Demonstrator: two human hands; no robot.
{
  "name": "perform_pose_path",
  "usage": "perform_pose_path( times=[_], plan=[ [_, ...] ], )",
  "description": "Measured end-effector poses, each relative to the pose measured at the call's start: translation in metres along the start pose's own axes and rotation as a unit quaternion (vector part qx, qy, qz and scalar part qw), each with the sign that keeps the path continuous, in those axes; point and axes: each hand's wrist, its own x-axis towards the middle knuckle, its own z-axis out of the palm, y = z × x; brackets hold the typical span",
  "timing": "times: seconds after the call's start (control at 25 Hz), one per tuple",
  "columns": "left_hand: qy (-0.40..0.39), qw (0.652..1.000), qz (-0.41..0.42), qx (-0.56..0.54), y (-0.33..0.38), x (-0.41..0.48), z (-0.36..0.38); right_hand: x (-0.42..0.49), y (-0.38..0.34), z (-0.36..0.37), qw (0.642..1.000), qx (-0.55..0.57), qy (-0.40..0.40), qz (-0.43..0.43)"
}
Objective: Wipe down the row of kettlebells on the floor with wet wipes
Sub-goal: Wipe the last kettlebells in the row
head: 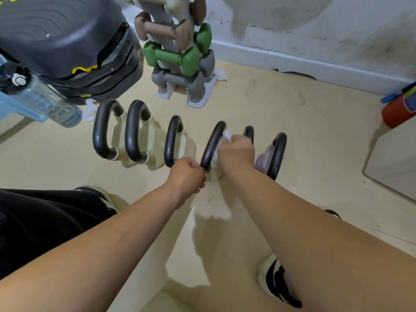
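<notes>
Both forearms are bare to the edge of view, with no sleeves, watch or rings showing on the left hand (pixel 188 176) or right hand (pixel 236 152). Loose black fabric trousers (pixel 45 219) cover the leg at left. Cream-white sneakers with black stripes (pixel 275 282) are worn.

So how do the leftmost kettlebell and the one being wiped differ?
The leftmost kettlebell stands untouched; the fourth kettlebell has the left hand closed on its handle base while the right hand presses a white wipe against it. The leftmost looks larger, with a thicker handle. Its cream body shows; the fourth's is mostly hidden. Both have black loop handles.
</notes>
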Motion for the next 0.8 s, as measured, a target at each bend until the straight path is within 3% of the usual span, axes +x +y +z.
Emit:
perform_pose_path(
  times=[0.08, 0.2, 0.28, 0.4, 0.52, 0.6, 0.72, 0.8],
  plan=[
    [0.014, 1.000, -0.002, 0.027, 0.003, -0.004, 0.009, 0.001, 0.003, -0.025, 0.997, 0.015, 0.050, -0.063],
    [-0.069, 0.993, -0.025, 0.096, 0.007, -0.016, 0.027, 0.016, 0.009, -0.067, 0.988, -0.015, 0.115, -0.105],
    [-0.112, 0.987, -0.009, 0.118, 0.011, -0.024, 0.042, 0.031, 0.015, -0.087, 0.991, -0.040, 0.086, -0.091],
    [-0.128, 0.984, 0.031, 0.121, 0.015, -0.027, 0.055, 0.036, 0.018, -0.084, 0.998, -0.023, -0.033, -0.046],
    [-0.136, 0.985, 0.036, 0.100, 0.011, -0.023, 0.054, 0.024, 0.034, -0.043, 0.962, -0.239, -0.103, -0.086],
    [-0.143, 0.984, 0.038, 0.099, 0.005, -0.018, 0.049, 0.011, 0.048, -0.020, 0.939, -0.302, -0.102, -0.131],
    [-0.136, 0.986, 0.034, 0.092, 0.002, -0.009, 0.047, 0.024, 0.057, -0.011, 0.946, -0.290, -0.051, -0.132],
    [-0.132, 0.988, 0.022, 0.080, 0.001, -0.003, 0.051, 0.049, 0.047, -0.017, 0.950, -0.281, -0.063, -0.123]
  ],
)
